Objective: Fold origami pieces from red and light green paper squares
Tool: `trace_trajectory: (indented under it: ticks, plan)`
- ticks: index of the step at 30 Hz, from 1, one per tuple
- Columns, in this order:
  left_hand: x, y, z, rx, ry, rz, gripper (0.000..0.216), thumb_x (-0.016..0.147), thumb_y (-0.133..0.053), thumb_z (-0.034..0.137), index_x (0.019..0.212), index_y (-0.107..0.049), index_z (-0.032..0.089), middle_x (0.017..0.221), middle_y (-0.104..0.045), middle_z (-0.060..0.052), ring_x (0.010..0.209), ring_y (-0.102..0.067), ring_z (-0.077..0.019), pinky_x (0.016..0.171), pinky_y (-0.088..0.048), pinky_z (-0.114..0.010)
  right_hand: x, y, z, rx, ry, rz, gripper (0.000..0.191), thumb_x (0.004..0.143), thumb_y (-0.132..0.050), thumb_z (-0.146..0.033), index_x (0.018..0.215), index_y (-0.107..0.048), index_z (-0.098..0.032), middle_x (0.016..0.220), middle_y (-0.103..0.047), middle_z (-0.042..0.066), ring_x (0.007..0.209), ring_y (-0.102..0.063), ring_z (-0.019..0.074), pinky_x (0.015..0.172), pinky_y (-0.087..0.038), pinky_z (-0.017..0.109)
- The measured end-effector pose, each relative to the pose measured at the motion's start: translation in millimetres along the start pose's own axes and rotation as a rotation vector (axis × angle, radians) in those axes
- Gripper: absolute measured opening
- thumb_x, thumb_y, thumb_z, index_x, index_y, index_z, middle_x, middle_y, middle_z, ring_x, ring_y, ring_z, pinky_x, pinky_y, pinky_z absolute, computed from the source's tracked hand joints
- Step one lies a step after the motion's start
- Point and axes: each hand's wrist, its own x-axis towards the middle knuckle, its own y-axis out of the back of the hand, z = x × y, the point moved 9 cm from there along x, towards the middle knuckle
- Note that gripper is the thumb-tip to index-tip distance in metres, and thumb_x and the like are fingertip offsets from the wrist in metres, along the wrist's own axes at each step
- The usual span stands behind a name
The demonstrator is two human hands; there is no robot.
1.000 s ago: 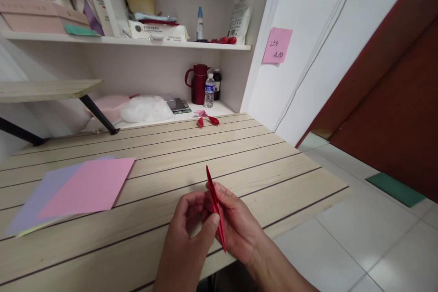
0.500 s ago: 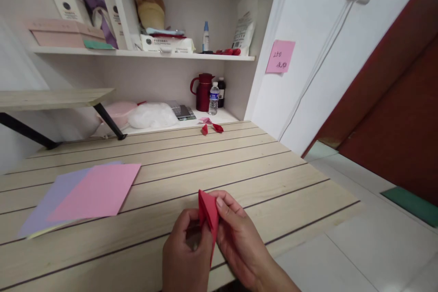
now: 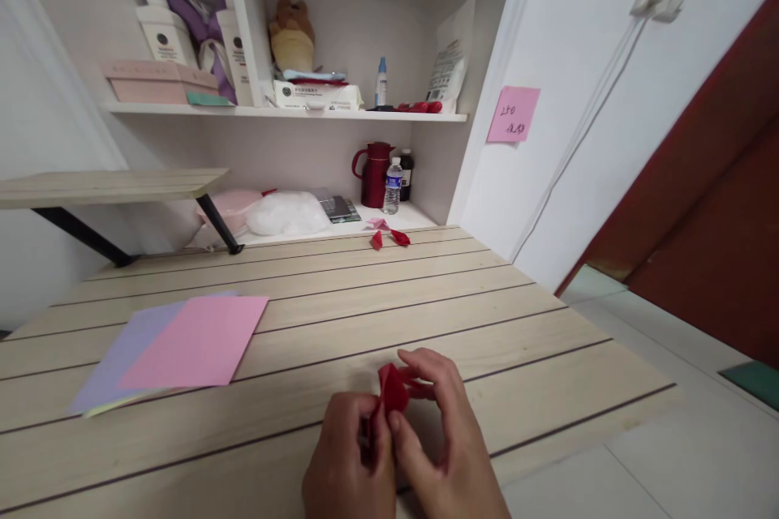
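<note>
Shaping the red paper [image 3: 394,391] seems to be the step in hand. In the head view, the folded piece stands between both hands, above the near part of the bench [image 3: 548,365]. The left hand [image 3: 348,448] is curled closed, pinching its left side. The right hand [image 3: 451,431] is half open, thumb against the paper's lower edge, index finger arched; whether it grips, I cannot tell. The next move likely calls for the left pinch steady while the right fingers work the fold.
</note>
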Motion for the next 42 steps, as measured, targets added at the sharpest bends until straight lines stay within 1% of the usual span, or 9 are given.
trace_trajectory:
  ticks: [6, 10, 14, 19, 23, 27, 34, 39, 42]
  plan:
    - [-5, -1, 8, 0.048, -0.169, 0.011, 0.008, 0.086, -0.056, 0.029, 0.079, -0.060, 0.031, 0.076, -0.069, 0.001, 0.069, -0.066, -0.0186, 0.062, -0.042, -0.027, 5, -2, 1, -0.133, 0.087, -0.102, 0.047, 0.077, -0.066, -0.011, 0.119, -0.066, -0.032, 0.116, -0.063, 0.006, 0.105, -0.059, 0.0265, 0.091, -0.046, 0.035]
    - [-13, 1, 15, -0.036, -0.330, 0.083, 0.017, 0.086, -0.052, 0.019, 0.085, -0.062, 0.032, 0.088, -0.071, 0.000, 0.082, -0.068, -0.0175, 0.072, -0.045, -0.026, 8, 2, 5, -0.139, 0.047, -0.108, 0.026, 0.077, -0.066, -0.010, 0.096, -0.069, -0.027, 0.090, -0.069, 0.002, 0.081, -0.063, 0.0201, 0.072, -0.048, 0.027]
    - [-16, 5, 11, -0.011, -0.359, 0.175, 0.022, 0.082, -0.050, 0.013, 0.094, -0.058, 0.030, 0.096, -0.068, -0.002, 0.087, -0.068, -0.0174, 0.073, -0.049, -0.026, 4, 3, 8, -0.135, 0.050, -0.082, 0.008, 0.079, -0.061, -0.015, 0.079, -0.060, -0.024, 0.071, -0.060, -0.002, 0.062, -0.055, 0.0151, 0.058, -0.043, 0.024]
    - [-9, 2, -3, 0.129, -0.302, 0.128, 0.037, 0.080, -0.044, 0.013, 0.115, -0.050, 0.023, 0.112, -0.059, -0.009, 0.082, -0.067, -0.0177, 0.064, -0.054, -0.030, -5, -5, 3, -0.197, 0.161, -0.130, 0.007, 0.084, -0.051, -0.019, 0.083, -0.057, -0.023, 0.070, -0.060, -0.002, 0.061, -0.056, 0.0136, 0.058, -0.044, 0.023]
    - [-11, -2, -3, 0.252, -0.345, 0.100, 0.034, 0.080, -0.045, 0.017, 0.114, -0.050, 0.022, 0.107, -0.061, -0.010, 0.089, -0.068, -0.0219, 0.068, -0.056, -0.033, -9, -6, -3, -0.275, 0.218, -0.117, 0.010, 0.087, -0.048, -0.021, 0.081, -0.056, -0.024, 0.066, -0.061, -0.004, 0.057, -0.057, 0.0120, 0.057, -0.045, 0.021]
    - [-14, -5, 0, 0.311, -0.341, 0.080, 0.030, 0.079, -0.040, 0.009, 0.102, -0.049, 0.027, 0.089, -0.064, -0.002, 0.077, -0.068, -0.0178, 0.062, -0.054, -0.027, -10, -2, -6, -0.354, 0.242, -0.087, 0.009, 0.086, -0.049, -0.020, 0.081, -0.054, -0.024, 0.062, -0.061, -0.006, 0.051, -0.057, 0.0118, 0.052, -0.045, 0.020]
    - [-14, 10, 8, 0.186, -0.364, 0.122, 0.033, 0.072, -0.039, 0.005, 0.094, -0.045, 0.028, 0.086, -0.058, 0.000, 0.079, -0.066, -0.0149, 0.065, -0.053, -0.023, -11, -3, -10, -0.413, 0.336, -0.100, 0.010, 0.083, -0.049, -0.019, 0.088, -0.054, -0.026, 0.068, -0.063, -0.006, 0.055, -0.058, 0.0130, 0.054, -0.045, 0.022]
    - [-18, 13, 20, 0.071, -0.476, 0.088, 0.037, 0.071, -0.037, 0.002, 0.097, -0.045, 0.027, 0.091, -0.056, -0.001, 0.083, -0.064, -0.0141, 0.071, -0.054, -0.024, -8, -13, -9, -0.339, 0.322, -0.232, 0.008, 0.086, -0.049, -0.017, 0.088, -0.054, -0.024, 0.073, -0.058, -0.003, 0.058, -0.054, 0.0125, 0.053, -0.042, 0.022]
    - [-14, 7, 11, 0.111, -0.399, 0.020, 0.037, 0.068, -0.038, 0.000, 0.093, -0.044, 0.028, 0.087, -0.056, 0.000, 0.079, -0.065, -0.0150, 0.066, -0.053, -0.024, -4, -17, -2, -0.415, 0.302, -0.310, 0.010, 0.085, -0.049, -0.013, 0.082, -0.051, -0.023, 0.074, -0.054, -0.002, 0.061, -0.053, 0.0133, 0.055, -0.039, 0.022]
